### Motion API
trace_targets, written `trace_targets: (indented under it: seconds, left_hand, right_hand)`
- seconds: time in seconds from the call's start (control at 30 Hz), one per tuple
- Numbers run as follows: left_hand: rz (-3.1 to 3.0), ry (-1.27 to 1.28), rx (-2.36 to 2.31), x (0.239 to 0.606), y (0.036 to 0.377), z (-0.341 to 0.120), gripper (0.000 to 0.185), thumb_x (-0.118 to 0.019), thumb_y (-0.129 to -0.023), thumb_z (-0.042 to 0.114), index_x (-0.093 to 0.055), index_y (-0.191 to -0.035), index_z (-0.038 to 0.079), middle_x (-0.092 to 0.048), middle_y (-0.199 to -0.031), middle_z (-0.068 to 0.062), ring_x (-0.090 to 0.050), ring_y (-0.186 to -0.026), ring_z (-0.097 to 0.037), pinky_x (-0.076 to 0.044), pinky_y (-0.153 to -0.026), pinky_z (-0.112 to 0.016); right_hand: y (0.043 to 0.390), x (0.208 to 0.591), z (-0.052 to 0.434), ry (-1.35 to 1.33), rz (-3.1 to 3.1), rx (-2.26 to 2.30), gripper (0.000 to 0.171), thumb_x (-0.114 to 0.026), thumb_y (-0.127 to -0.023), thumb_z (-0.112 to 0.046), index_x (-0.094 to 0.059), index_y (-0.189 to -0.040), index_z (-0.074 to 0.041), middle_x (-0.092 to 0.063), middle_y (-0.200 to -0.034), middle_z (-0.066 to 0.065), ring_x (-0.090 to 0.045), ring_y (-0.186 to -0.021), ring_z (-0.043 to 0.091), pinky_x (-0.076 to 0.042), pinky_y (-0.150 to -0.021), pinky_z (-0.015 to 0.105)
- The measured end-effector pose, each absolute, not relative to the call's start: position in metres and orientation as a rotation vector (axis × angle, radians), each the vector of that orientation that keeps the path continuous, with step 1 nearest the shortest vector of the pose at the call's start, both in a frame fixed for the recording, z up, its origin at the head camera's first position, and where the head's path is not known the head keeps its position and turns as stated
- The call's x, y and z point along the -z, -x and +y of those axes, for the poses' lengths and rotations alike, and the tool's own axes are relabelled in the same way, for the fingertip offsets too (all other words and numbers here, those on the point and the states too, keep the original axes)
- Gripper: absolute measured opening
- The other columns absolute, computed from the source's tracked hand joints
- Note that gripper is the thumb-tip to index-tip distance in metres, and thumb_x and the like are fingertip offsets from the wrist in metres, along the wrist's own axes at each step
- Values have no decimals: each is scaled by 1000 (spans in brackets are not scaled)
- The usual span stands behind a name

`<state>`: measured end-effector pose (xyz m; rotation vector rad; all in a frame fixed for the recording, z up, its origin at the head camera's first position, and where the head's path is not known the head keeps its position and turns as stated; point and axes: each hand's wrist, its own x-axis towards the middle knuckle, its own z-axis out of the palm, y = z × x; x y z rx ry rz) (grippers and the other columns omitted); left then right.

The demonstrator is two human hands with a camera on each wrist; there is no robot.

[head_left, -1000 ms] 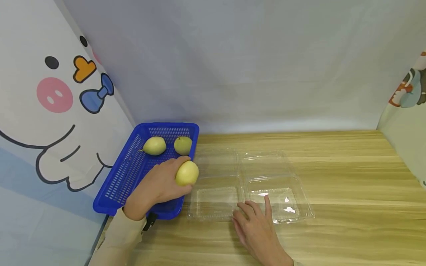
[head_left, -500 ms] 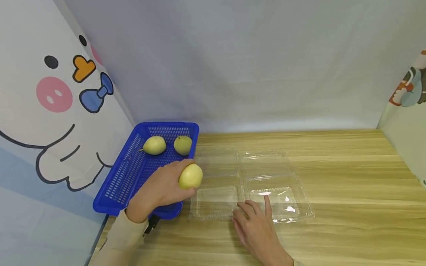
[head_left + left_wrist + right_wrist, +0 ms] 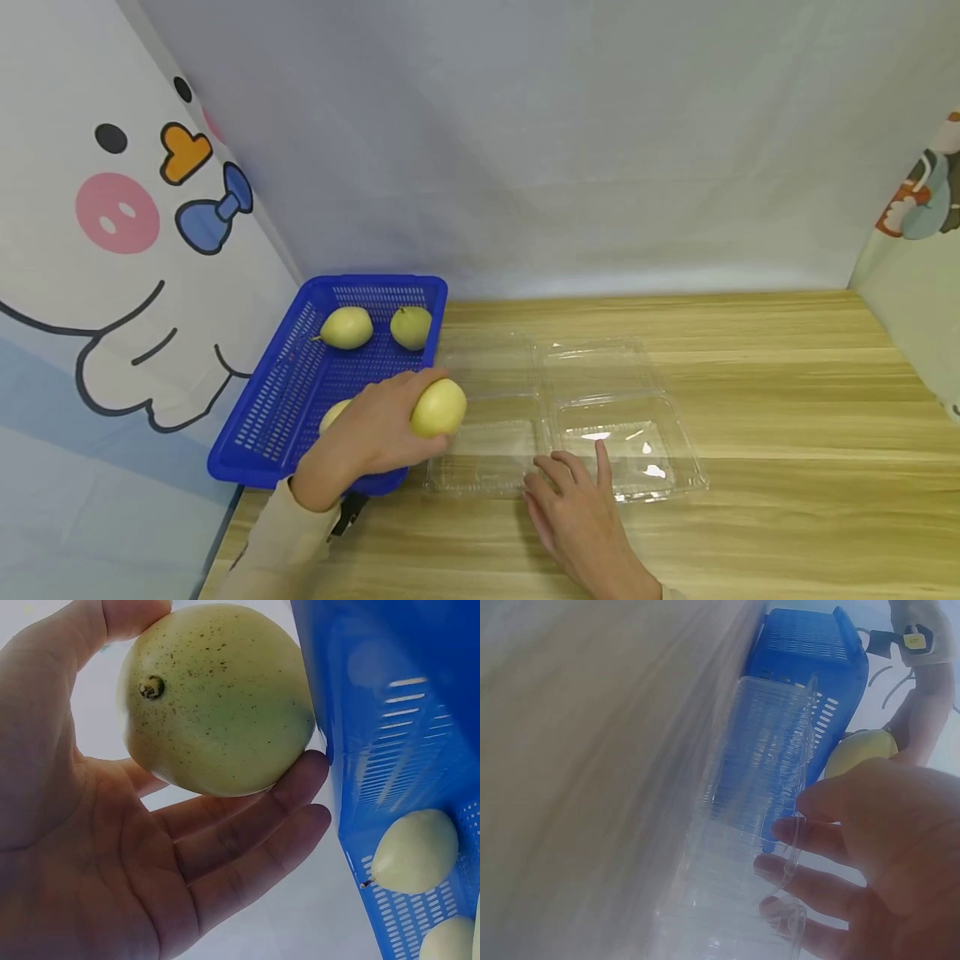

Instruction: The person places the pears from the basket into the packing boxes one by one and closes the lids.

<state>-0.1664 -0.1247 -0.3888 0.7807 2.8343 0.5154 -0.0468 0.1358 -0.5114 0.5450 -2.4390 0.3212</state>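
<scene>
My left hand [image 3: 382, 425] grips a yellow-green pear [image 3: 440, 408] between thumb and fingers, over the blue basket's right side. Close up in the left wrist view, the pear [image 3: 225, 705] shows brown speckles and a dark stem spot beside the basket wall. My right hand [image 3: 585, 521] rests at the front edge of a clear plastic container [image 3: 495, 454], near its middle. In the right wrist view, the fingers [image 3: 810, 881] touch the container's rim. Several compartments make up the container, and no fruit lies in them.
The blue slotted basket [image 3: 258, 417] stands at the left. Inside are a pear [image 3: 347, 327] at the back, another pear [image 3: 411, 327] at its right wall, and a third pear [image 3: 333, 414] partly behind my left hand. A pale curtain [image 3: 570, 167] hangs behind the wooden table [image 3: 795, 417].
My left hand has moved right and slightly toward me with the pear, past the basket's right rim. Another pear in the basket has come into view behind it. The right hand stays in place.
</scene>
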Motion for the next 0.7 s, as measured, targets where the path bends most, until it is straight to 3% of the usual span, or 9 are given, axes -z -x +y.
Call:
trace_targets:
  seconds: [0.27,0.43,0.7]
  left_hand:
    - [2833,-785,-513,390,162,-120,79,-75,-78,44,-55,-152,22,-70,-118,-5,-63,-89,-19,-52,-78,-44]
    - [2807,-806,-526,390,157,-114,79,-76,-76,42,-57,-150,22,-70,-119,-3,-61,-87,-18,-51,-76,-40]
    - [2801,-862,-467,393,153,-109,79,-77,-75,41,-59,-149,19,-70,-133,-5,-65,-98,-20,-54,-81,-43]
  right_hand:
    - [46,513,135,-541,-2437,-328,35,-49,-103,-33,-79,-93,-17,-79,-107,7,-71,-107,32,-40,-104,82]
    - [46,513,135,-543,-2442,-332,31,-52,-99,-32,-79,-94,-17,-79,-107,7,-71,-107,32,-41,-103,83]
    - [46,511,137,-555,-2459,-345,25,-59,-95,-31,-79,-96,-17,-79,-108,8,-72,-107,33,-42,-101,85]
